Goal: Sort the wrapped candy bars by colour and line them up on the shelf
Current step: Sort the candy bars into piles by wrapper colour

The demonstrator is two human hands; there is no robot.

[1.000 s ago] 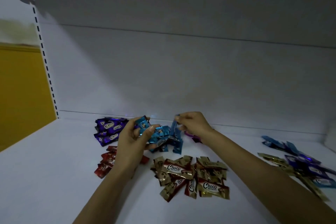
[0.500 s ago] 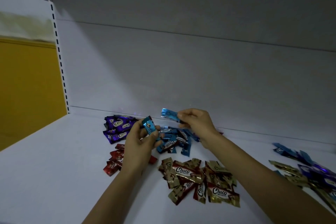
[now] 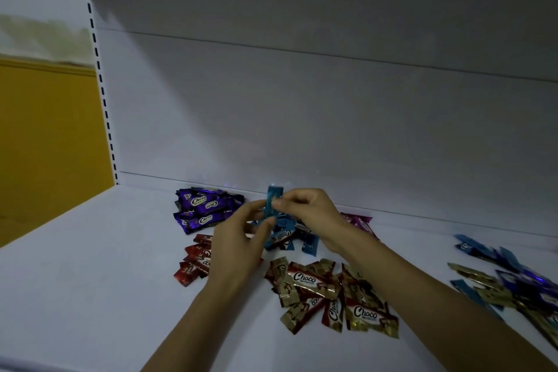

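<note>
Both hands meet over the far middle of the white shelf (image 3: pixel 90 281), holding one light blue candy bar (image 3: pixel 274 195) upright: the right hand (image 3: pixel 308 214) pinches its middle between thumb and forefinger, and the left hand (image 3: pixel 238 241) pinches its lower end. Just below them lies the blue pile (image 3: pixel 283 238). The purple pile (image 3: pixel 202 210) sits to its left, the red pile (image 3: pixel 196 260) nearer left, the gold-and-red pile (image 3: pixel 329 293) near, and a mixed heap (image 3: pixel 513 281) lies at the right.

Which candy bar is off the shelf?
The light blue bar, pinched upright between left hand and right hand; all others lie in piles on the shelf.
</note>
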